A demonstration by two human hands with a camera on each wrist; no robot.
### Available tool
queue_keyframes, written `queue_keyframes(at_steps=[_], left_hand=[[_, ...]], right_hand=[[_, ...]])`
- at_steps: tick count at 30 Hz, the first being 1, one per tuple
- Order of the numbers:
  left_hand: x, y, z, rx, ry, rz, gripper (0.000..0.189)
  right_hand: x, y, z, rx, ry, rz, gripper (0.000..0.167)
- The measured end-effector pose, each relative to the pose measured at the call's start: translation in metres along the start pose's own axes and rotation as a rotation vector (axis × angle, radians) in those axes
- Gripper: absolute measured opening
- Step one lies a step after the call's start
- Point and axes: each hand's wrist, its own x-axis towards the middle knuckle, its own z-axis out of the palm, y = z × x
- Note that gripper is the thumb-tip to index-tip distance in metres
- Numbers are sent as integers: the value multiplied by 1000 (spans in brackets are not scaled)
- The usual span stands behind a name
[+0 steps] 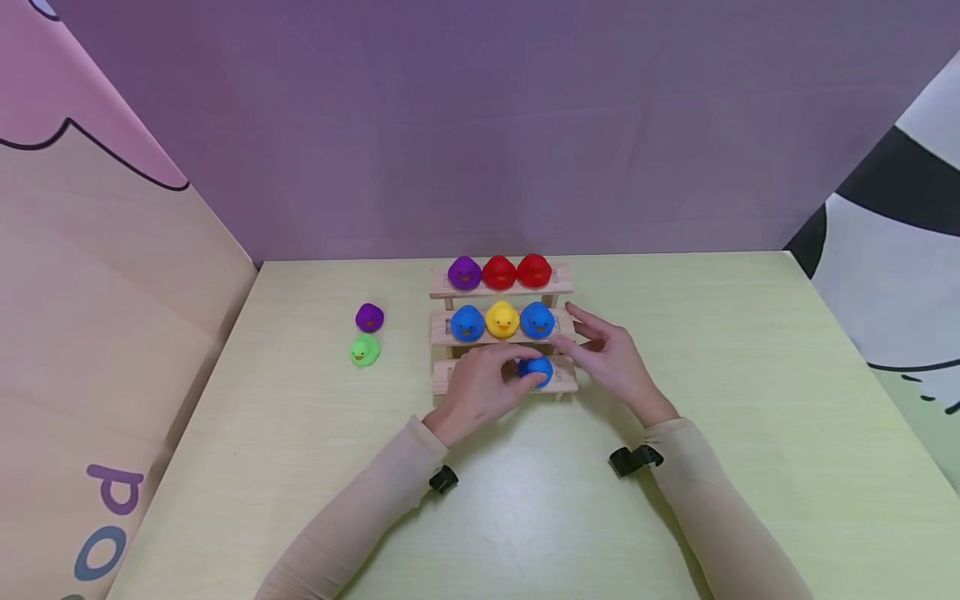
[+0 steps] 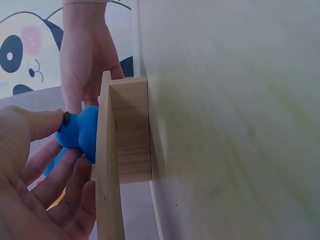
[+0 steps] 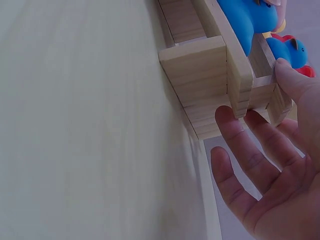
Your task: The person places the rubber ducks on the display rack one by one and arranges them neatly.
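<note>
Between the thumb and fingers of my left hand [image 1: 480, 382] a blue toy duck [image 2: 86, 131] is pinched at the right end of the lowest step of a three-step wooden rack [image 1: 564, 382]. The duck's base meets the step in the left wrist view. My right hand [image 1: 613, 362] is beside the rack's right end, its fingers spread and only slightly bent. Its thumb [image 3: 290, 75] rests at the end of the middle step, near another blue duck [image 1: 537, 320]. The left part of the lowest step is partly hidden behind my left hand.
A yellow duck [image 1: 502, 319] and a blue duck [image 1: 468, 323] share the middle step. A purple duck [image 1: 464, 272] and two red ducks [image 1: 534, 271] line the top one. Left of the rack, a purple duck [image 1: 369, 317] and a green duck [image 1: 364, 350] lie on the table [image 1: 300, 433].
</note>
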Motion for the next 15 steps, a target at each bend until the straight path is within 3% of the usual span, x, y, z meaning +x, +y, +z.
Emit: queue_keyframes(at_steps=[11, 15], left_hand=[[-5, -2, -4, -12, 8, -29, 38], [-8, -5, -12, 2, 36, -4, 33]], right_hand=[[0, 1, 0, -8, 0, -4, 70], [-1, 0, -1, 3, -4, 0, 70]])
